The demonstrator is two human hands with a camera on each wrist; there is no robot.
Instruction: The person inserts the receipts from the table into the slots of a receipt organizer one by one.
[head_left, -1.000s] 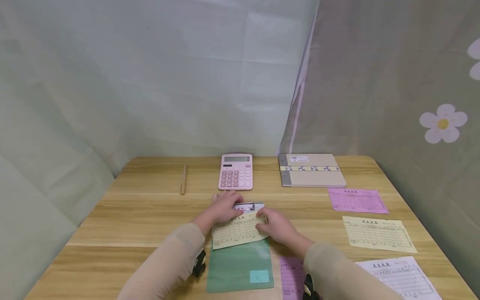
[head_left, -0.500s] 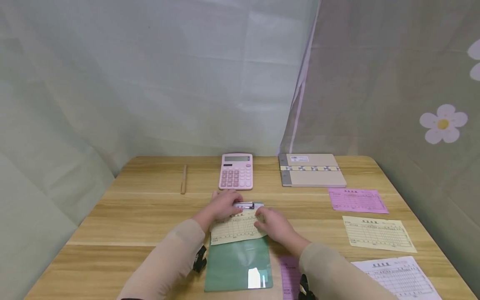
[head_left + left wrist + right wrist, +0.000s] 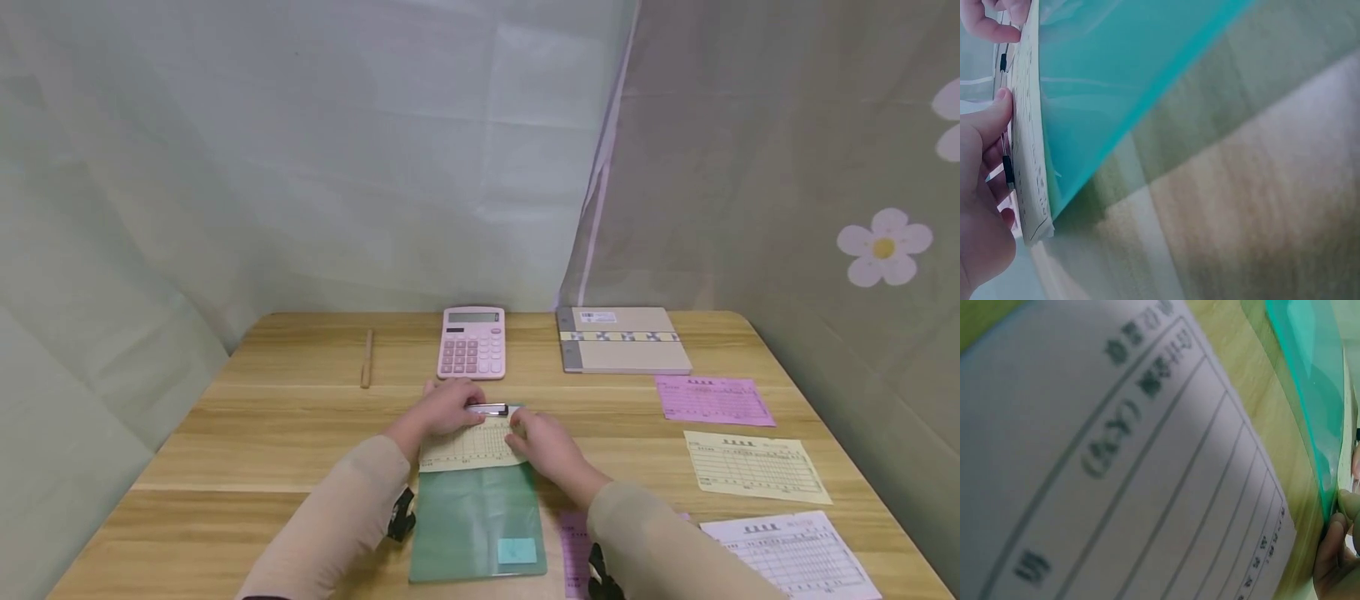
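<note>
A green clip folder (image 3: 476,521) lies in front of me, with a metal clip (image 3: 491,409) at its far end. My left hand (image 3: 447,408) grips that clip, its thumb on the near side and fingers curled beyond, as the left wrist view shows. A yellow printed slip (image 3: 472,446) lies over the folder's upper part, its top edge right at the clip. The fingers of my right hand (image 3: 551,450) pinch the slip's right edge. In the right wrist view the right hand (image 3: 1335,556) is at the folder's edge, partly cut off by the frame.
Behind the folder are a pink calculator (image 3: 472,343), a brown pen-like stick (image 3: 367,360) and a beige notebook (image 3: 626,354). Pink (image 3: 712,401), yellow (image 3: 753,467) and white slips (image 3: 795,554) line the right side. Another pink slip (image 3: 575,554) lies partly under my right forearm.
The yellow slip has slid away from me, up toward the clip, and straightened. My right hand has shifted slightly left with it, while my left hand stays at the clip.
</note>
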